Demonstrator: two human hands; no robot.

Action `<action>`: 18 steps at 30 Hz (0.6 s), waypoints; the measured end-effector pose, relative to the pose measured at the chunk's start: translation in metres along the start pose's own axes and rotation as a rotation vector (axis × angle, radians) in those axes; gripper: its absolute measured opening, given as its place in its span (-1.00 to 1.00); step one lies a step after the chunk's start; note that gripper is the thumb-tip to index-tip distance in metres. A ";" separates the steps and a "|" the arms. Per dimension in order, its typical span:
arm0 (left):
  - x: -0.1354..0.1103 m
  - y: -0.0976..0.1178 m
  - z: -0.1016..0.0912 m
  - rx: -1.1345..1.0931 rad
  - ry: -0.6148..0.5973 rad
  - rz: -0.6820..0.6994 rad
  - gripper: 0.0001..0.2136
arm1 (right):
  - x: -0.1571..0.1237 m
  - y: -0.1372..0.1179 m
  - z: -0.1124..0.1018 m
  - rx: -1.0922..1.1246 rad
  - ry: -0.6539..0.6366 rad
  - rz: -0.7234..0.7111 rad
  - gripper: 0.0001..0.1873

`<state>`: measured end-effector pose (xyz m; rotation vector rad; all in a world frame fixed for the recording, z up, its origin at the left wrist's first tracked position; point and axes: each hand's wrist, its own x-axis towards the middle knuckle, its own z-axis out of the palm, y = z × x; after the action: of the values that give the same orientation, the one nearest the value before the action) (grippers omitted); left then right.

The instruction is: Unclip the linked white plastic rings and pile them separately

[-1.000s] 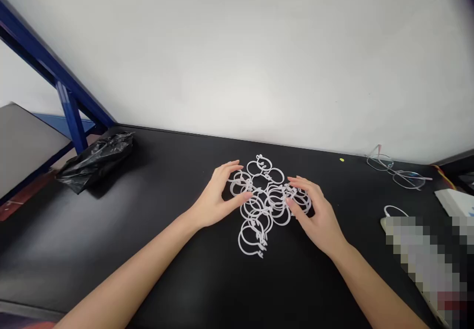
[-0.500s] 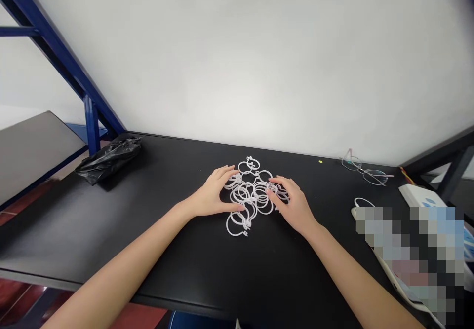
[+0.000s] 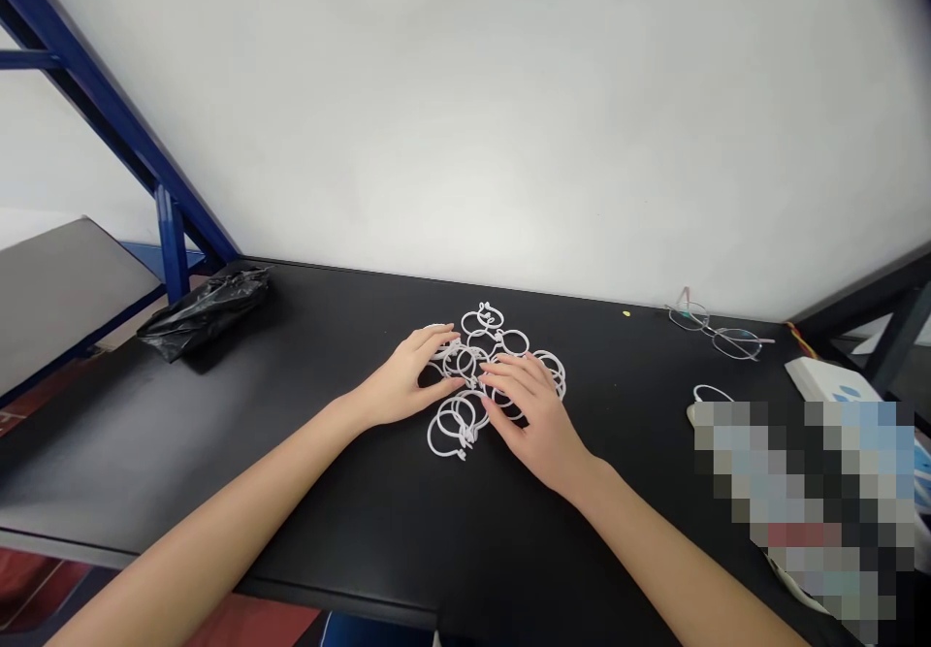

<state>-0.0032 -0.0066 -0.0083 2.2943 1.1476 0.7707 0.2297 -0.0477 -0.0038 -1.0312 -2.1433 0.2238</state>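
A loose pile of white rings with small clasp ends point(image 3: 466, 436) lies on the black tabletop point(image 3: 349, 521). At its left edge rests my left hand point(image 3: 407, 382), thumb and fingers apart, touching some rings. My right hand point(image 3: 542, 416) lies palm down over the right part of the pile. Its fingers are spread, and they cover several rings. Neither hand grips a ring that I can see.
A crumpled black plastic bag point(image 3: 208, 312) lies at the back left by a blue metal frame point(image 3: 171, 244). Eyeglasses point(image 3: 709, 330) rest near the wall on the right. Beyond them is a white box point(image 3: 829, 380), with a blurred-out object in front.
My right hand has moved left and over the rings. The rings under the hands have shifted, and the lower ones slid slightly left. My left hand stays at the pile's left side.
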 end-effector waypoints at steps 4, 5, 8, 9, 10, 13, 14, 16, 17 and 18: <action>-0.001 0.003 0.002 -0.044 -0.030 0.057 -0.45 | 0.001 0.005 0.006 0.004 -0.044 0.034 -0.76; -0.002 0.004 0.003 -0.050 -0.043 0.070 -0.43 | 0.002 0.007 0.007 0.009 -0.029 0.041 -0.78; -0.004 0.007 0.004 -0.037 -0.086 0.078 -0.39 | 0.004 0.009 0.010 0.016 0.028 0.079 -0.82; -0.004 0.008 0.004 -0.022 -0.098 0.082 -0.37 | 0.005 0.010 0.011 0.013 0.041 0.091 -0.84; -0.005 0.009 0.004 -0.003 -0.108 0.091 -0.36 | 0.005 0.010 0.013 0.007 0.049 0.102 -0.86; -0.005 0.012 0.006 0.051 -0.117 0.137 -0.34 | 0.007 0.009 0.016 -0.006 0.041 0.125 -0.96; -0.006 0.013 0.007 0.064 -0.115 0.151 -0.34 | 0.007 0.008 0.016 -0.006 0.037 0.131 -0.94; -0.006 0.013 0.008 0.084 -0.112 0.169 -0.34 | 0.007 0.008 0.017 0.004 0.031 0.139 -0.88; -0.006 0.013 0.008 0.091 -0.112 0.174 -0.34 | 0.007 0.008 0.016 0.010 0.034 0.140 -0.86; -0.006 0.013 0.008 0.096 -0.110 0.176 -0.35 | 0.007 0.007 0.016 0.016 0.044 0.142 -0.85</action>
<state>0.0068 -0.0204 -0.0082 2.5101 0.9630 0.6551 0.2202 -0.0350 -0.0144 -1.1699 -2.0279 0.2833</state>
